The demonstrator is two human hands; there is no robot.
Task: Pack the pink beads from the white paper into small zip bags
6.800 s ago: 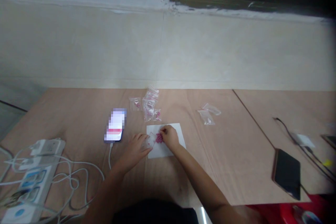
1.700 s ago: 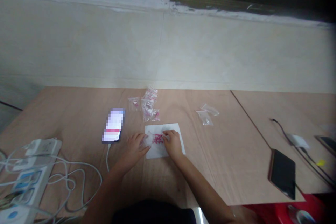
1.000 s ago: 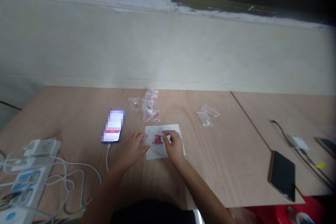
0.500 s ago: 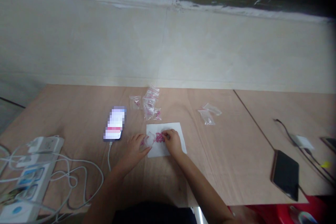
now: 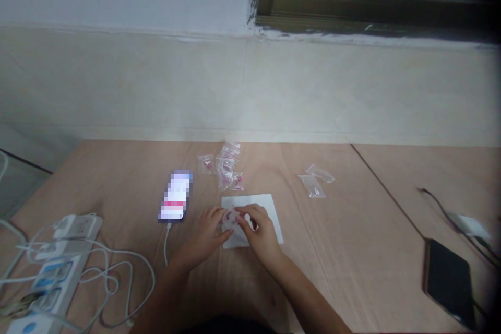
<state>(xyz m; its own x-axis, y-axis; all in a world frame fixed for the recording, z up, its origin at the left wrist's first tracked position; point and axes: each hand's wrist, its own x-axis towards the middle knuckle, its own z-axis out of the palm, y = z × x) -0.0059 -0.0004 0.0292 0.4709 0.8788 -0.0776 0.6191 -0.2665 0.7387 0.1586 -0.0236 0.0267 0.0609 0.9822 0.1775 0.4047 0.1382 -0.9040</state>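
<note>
My left hand (image 5: 205,236) and my right hand (image 5: 259,232) meet over a white paper sheet (image 5: 270,214) on the wooden board. Between their fingers is a small clear plastic bag (image 5: 230,218) with pink showing through it. My left fingers grip its left side, and my right fingers press on its top. Any pink beads left on the paper are hidden by my hands. Beyond the paper lie a small bag of pink beads (image 5: 205,164) and a stack of similar bags (image 5: 227,167).
Two clear bags (image 5: 315,180) lie to the right of the stack. A lit phone (image 5: 176,195) on a white cable lies left of my hands. At the lower left sits a power strip (image 5: 58,282) among white cables. A dark tablet (image 5: 448,284) lies at the right.
My hands have closed together over the bag, and the pink bead pile no longer shows on the paper. The whole view has shifted slightly, with the table lower in the picture.
</note>
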